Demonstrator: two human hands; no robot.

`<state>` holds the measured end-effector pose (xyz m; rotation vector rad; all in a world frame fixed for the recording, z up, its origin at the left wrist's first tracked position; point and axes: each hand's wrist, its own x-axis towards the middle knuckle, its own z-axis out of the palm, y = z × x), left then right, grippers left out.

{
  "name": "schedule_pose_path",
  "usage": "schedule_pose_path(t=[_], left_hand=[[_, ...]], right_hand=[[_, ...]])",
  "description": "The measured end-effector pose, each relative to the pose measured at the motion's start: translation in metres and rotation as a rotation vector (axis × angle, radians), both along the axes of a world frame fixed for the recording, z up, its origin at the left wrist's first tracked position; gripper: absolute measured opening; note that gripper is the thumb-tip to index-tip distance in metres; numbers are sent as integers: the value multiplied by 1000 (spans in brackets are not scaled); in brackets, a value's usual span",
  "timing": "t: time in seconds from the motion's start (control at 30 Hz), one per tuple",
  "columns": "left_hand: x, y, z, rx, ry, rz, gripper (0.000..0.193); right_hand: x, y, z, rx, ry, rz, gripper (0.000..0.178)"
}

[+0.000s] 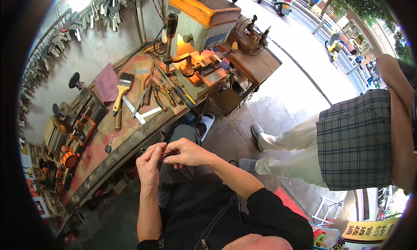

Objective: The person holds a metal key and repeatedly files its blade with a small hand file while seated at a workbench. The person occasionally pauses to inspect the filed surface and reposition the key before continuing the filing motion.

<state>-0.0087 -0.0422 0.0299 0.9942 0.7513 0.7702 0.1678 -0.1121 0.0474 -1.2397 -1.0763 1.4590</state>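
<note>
Both hands meet in front of my lap, just off the bench's front edge. My left hand (149, 164) is closed in a pinch, thumb against fingers. My right hand (186, 153) is pinched too, its fingertips touching those of the left. Whatever lies between the fingertips is too small and covered to name; only a hint of dark red shows. Nearest on the worn wooden bench (97, 152) lies a key with a black head (108, 148). Farther back are a yellow-handled paint brush (124, 87), a white ruler-like strip (151, 114) and several pliers and files (161, 91).
A key cutting machine (78, 132) stands at the bench's left end. A lit orange-topped drilling machine (204, 19) with a vise stands at the back. Many key blanks (102, 11) hang on the wall. At right stands a person in a checked shirt (354, 141), arms folded.
</note>
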Motion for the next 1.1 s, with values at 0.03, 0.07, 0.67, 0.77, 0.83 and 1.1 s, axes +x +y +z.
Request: schedule_pose_path(t=[0.03, 0.07, 0.67, 0.77, 0.83, 1.1], left_hand=[[0, 0, -2, -6, -21, -4, 18], [1, 0, -5, 17, 16, -9, 18], [-1, 0, 1, -74, -15, 96, 24], [0, -1, 3, -93, -3, 211, 23], [2, -2, 3, -116, -5, 259, 23], [-16, 1, 5, -21, -126, -85, 14]], right_hand=[[1, -1, -1, -9, 13, -21, 18], [1, -1, -1, -11, 27, -35, 18], [26, 32, 80, 588, -166, -450, 21], [-6, 17, 44, 249, -215, -200, 20], [-18, 11, 24, 113, -58, -135, 22], [-15, 0, 15, -148, 192, -144, 23]])
